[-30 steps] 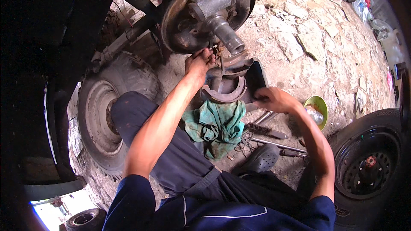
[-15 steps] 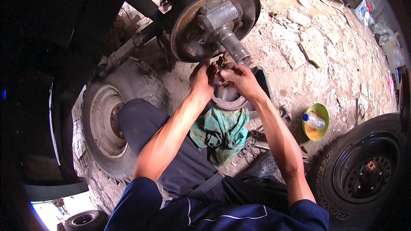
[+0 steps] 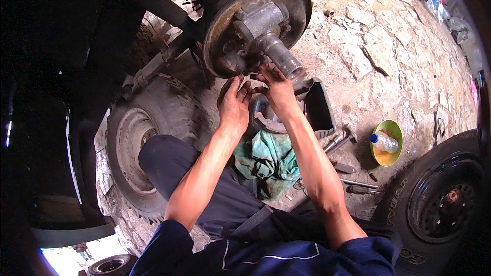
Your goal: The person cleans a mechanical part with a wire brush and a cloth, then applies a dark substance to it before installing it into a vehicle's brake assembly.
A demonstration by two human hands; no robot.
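Both my hands are raised to the lower edge of a rusty round brake backing plate (image 3: 221, 53). From its middle a bare metal spindle (image 3: 280, 55) sticks out toward me. My left hand (image 3: 234, 107) is palm up below the plate's rim, its fingers loosely bent and apart. Just under the spindle, my right hand (image 3: 279, 92) reaches up with spread fingers, the upper fingertips against the plate's lower part. Whether a small part lies at those fingertips is too dark to tell. Below the hands, curved brake shoes (image 3: 270, 124) rest by a dark open container (image 3: 321, 110).
A green rag (image 3: 271, 161) lies before my knees. Right of it are a hammer (image 3: 349, 134) and several tools. A lime-green bowl (image 3: 393, 158) holds a plastic bottle (image 3: 384, 143). One wheel (image 3: 134, 140) stands at left, another (image 3: 442, 209) at right. Broken stone covers the ground.
My hands have come apart from a close pinch around a small dark part below the spindle. The right hand has moved up to the plate; the left has lowered slightly and opened.
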